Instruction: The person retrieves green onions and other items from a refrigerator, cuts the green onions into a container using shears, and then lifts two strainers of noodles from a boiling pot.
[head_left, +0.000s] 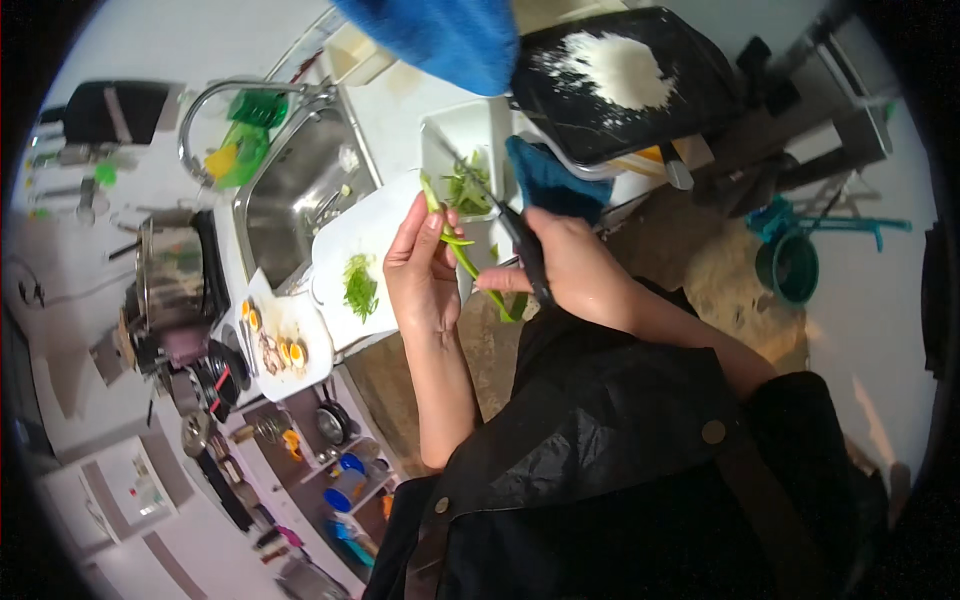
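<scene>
My left hand (426, 262) pinches a long green vegetable stalk (430, 196), pale at its upper tip, with leafy ends trailing down towards my right hand. In my right hand (577, 262) is a knife (527, 244) by its black handle, the thumb stretched out near the stalk. The narrow blade points up and left, over a white plastic container (495, 124) that holds green trimmings (469, 191). Left of my hands, a small heap of sliced greens (361, 289) lies on a white cutting board (337, 262).
A second white board (311, 379) carries halved boiled eggs (298, 354) and meat pieces. Beyond is a steel sink (289, 180) with a curved faucet (187, 127). White powder (626, 71) covers part of a black tray (697, 52). A blue cloth (450, 37) hangs close above.
</scene>
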